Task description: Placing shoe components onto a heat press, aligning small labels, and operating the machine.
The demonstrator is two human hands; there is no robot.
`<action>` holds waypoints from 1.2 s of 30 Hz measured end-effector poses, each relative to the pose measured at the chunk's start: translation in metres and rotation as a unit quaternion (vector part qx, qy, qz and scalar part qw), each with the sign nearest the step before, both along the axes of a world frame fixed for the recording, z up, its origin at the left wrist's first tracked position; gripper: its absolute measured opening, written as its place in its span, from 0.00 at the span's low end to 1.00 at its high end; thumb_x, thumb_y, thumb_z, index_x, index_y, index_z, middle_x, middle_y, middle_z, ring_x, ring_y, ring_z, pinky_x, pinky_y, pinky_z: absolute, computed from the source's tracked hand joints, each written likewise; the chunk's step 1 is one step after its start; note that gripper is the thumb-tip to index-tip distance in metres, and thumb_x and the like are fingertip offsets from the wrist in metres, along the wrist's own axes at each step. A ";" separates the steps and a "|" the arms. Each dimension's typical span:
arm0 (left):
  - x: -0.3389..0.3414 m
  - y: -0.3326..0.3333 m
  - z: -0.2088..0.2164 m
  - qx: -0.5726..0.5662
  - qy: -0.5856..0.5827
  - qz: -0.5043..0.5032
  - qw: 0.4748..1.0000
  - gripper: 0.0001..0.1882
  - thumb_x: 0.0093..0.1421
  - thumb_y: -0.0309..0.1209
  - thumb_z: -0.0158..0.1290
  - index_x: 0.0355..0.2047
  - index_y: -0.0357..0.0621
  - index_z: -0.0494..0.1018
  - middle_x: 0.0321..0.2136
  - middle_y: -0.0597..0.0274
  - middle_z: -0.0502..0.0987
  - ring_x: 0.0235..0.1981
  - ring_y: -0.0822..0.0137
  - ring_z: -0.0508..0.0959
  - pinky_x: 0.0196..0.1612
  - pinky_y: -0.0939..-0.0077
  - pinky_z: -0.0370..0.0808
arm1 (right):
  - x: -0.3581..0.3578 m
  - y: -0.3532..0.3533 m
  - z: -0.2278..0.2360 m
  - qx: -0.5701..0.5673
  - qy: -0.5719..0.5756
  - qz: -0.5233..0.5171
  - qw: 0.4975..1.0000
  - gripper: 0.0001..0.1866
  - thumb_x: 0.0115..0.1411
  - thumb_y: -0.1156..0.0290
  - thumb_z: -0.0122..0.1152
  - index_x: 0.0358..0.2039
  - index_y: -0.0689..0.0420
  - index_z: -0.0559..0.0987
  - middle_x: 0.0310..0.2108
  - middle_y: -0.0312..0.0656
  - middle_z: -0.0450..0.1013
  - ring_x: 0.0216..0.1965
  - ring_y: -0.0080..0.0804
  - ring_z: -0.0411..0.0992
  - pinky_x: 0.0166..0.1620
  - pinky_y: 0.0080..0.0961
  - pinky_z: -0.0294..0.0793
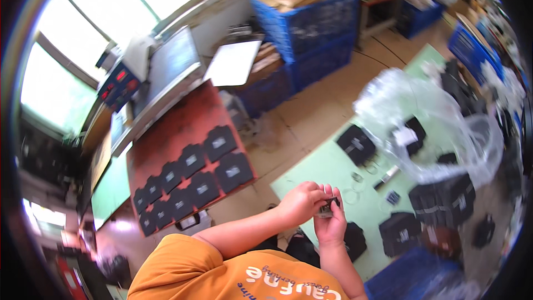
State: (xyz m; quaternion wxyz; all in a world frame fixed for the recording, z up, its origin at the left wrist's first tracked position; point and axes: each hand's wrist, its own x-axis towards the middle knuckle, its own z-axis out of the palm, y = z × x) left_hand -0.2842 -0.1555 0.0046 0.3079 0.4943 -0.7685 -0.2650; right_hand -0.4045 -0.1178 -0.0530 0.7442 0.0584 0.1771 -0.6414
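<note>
In front of my chest my two hands meet over the near left edge of the pale green table. My right hand, palm up, cradles a small dark piece with lighter edges; it is too small to name. From the left, my left hand reaches across and pinches the same piece. Below the hands, partly behind my right forearm, a black fabric piece lies on the table. Nearby on the green top are a small dark printed square and a white-and-black marker-like stick.
At left, a red table bears rows of flat black pieces with pale marks, beside a machine with a lit display. Clear plastic bags and black bundles cover the green table's right. Blue crates stand behind.
</note>
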 end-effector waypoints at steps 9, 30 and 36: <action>0.176 0.033 0.010 0.083 0.143 0.267 0.950 0.03 0.50 0.20 0.57 0.28 0.39 0.76 0.24 0.63 0.76 0.25 0.72 0.76 0.28 0.81 0.72 | 0.140 -0.028 0.023 0.063 0.002 0.267 0.962 0.13 0.61 0.78 0.43 0.45 0.55 0.69 0.42 0.49 0.71 0.48 0.44 0.69 0.53 0.53 0.66; 0.345 -0.075 -0.026 0.307 -0.039 0.318 0.896 0.08 0.47 0.27 0.60 0.27 0.35 0.78 0.19 0.56 0.78 0.21 0.73 0.76 0.26 0.78 0.72 | 0.261 -0.104 0.008 0.122 0.079 0.363 0.920 0.18 0.61 0.78 0.38 0.52 0.56 0.63 0.57 0.48 0.58 0.36 0.33 0.71 0.49 0.45 0.71; 0.341 -0.078 -0.025 0.318 -0.077 0.329 0.886 0.07 0.47 0.27 0.60 0.26 0.36 0.78 0.18 0.56 0.77 0.20 0.72 0.77 0.26 0.78 0.72 | 0.260 -0.108 0.012 0.133 0.082 0.371 0.915 0.19 0.61 0.79 0.37 0.54 0.57 0.62 0.58 0.49 0.57 0.36 0.33 0.71 0.49 0.46 0.71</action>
